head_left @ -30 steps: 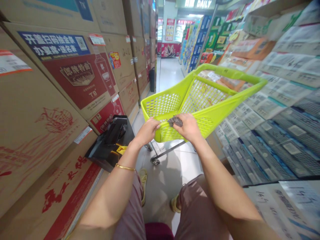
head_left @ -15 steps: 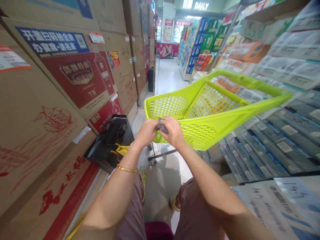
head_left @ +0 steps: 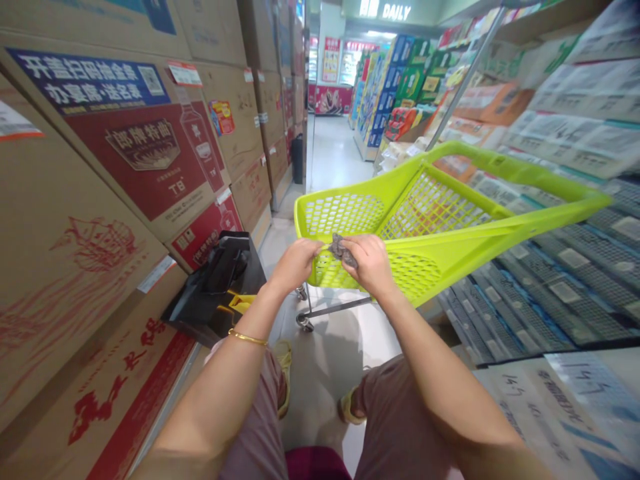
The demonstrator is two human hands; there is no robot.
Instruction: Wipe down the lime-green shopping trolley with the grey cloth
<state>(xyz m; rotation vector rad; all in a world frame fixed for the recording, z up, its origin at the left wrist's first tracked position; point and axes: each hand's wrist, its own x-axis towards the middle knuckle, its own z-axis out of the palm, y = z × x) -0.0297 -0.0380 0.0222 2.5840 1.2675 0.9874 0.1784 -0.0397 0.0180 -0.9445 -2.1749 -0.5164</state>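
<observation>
A lime-green plastic shopping cart (head_left: 470, 248) stands in front of me, its front end turned to the left. My right hand (head_left: 370, 263) is closed around a crumpled grey cloth (head_left: 342, 249) and presses it on the near top rim of the basket. To its left, my left hand (head_left: 296, 265) has its fingers curled over the rim near the front corner; its fingertips are partly hidden. A short stretch of rim shows between the two hands.
Stacked cardboard cartons (head_left: 145, 153) wall the left side, with a black bag (head_left: 217, 283) at their foot. Stacked packaged goods (head_left: 565, 287) crowd the right, behind the cart. A tiled aisle (head_left: 333, 150) runs ahead. My knees flank the floor below.
My right hand has slid right along the rim with the cloth, opening a gap from my left hand. The cart sits slightly farther right in view.
</observation>
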